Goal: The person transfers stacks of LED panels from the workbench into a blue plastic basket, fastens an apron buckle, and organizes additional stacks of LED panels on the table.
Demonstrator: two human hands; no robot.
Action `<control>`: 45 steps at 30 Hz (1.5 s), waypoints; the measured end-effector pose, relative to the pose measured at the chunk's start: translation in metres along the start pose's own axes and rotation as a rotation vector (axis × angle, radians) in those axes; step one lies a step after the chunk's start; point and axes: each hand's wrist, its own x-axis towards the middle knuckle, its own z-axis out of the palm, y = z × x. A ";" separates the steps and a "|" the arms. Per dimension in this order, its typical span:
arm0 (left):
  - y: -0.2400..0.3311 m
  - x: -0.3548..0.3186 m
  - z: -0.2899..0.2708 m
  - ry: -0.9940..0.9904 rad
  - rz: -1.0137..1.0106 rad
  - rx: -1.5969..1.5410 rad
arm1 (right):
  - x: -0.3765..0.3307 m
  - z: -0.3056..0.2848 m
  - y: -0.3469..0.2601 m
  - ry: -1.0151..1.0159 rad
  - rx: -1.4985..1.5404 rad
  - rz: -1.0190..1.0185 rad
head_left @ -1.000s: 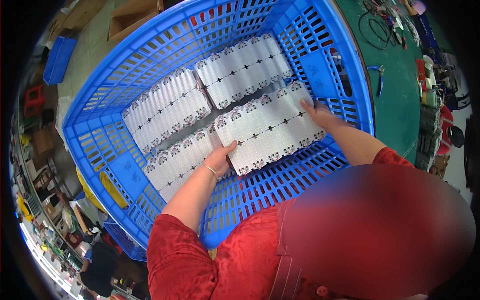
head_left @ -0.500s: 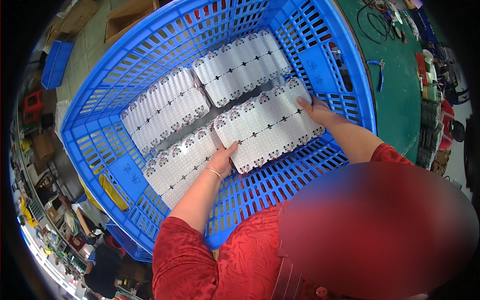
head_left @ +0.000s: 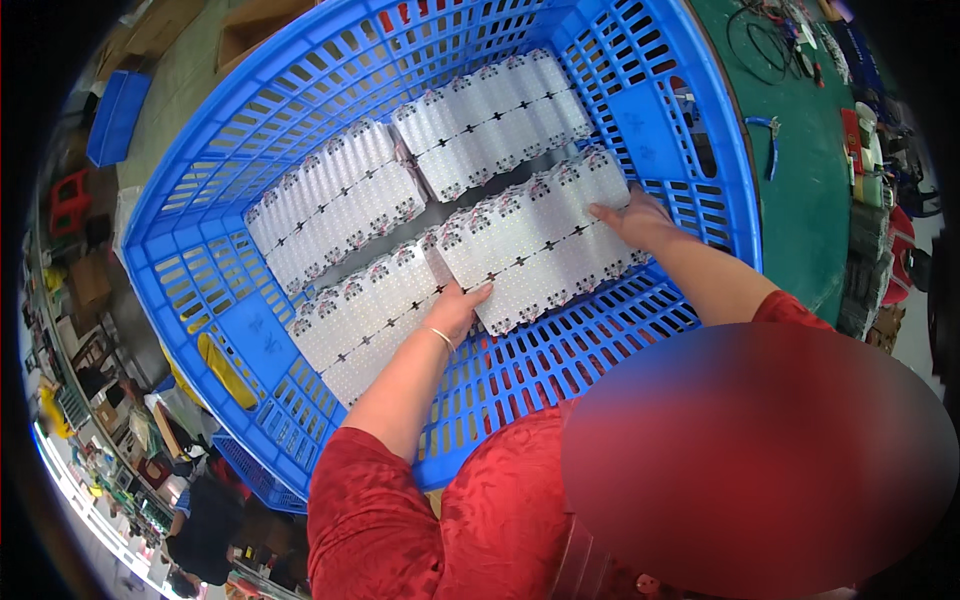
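Four bundles lie flat in a big blue plastic basket [head_left: 265, 335]; these are silvery-white LED boards dotted with small lights, with wires along their edges. My left hand [head_left: 455, 310] grips the left end of the near right LED board bundle [head_left: 545, 245], its thumb on top. At the opposite end, my right hand [head_left: 640, 220] holds the same bundle, thumb on its face and other fingers mostly hidden over the side. The near left bundle [head_left: 370, 315] touches my left hand. Beyond lie the far left bundle [head_left: 335, 205] and the far right bundle [head_left: 492, 125].
A green worktop [head_left: 805, 210] to the right bears blue-handled pliers [head_left: 771, 148] and black cable [head_left: 760, 50]. On the floor at far left are a blue bin [head_left: 117, 118] and cardboard boxes [head_left: 150, 30]. Another person [head_left: 205, 530] is at lower left.
The view has shifted slightly. My right thumb sits a little nearer to me along the bundle's end. Both hands keep their hold, and the bundle has barely moved.
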 end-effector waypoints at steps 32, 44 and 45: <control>-0.045 0.049 0.015 0.298 0.204 0.437 | 0.002 0.005 0.006 -0.005 -0.161 -0.128; -0.025 -0.011 0.062 0.398 0.116 0.561 | -0.020 -0.005 -0.004 -0.146 -0.389 -0.109; -0.019 -0.011 0.067 0.443 0.069 0.577 | -0.024 -0.009 -0.008 -0.158 -0.444 -0.117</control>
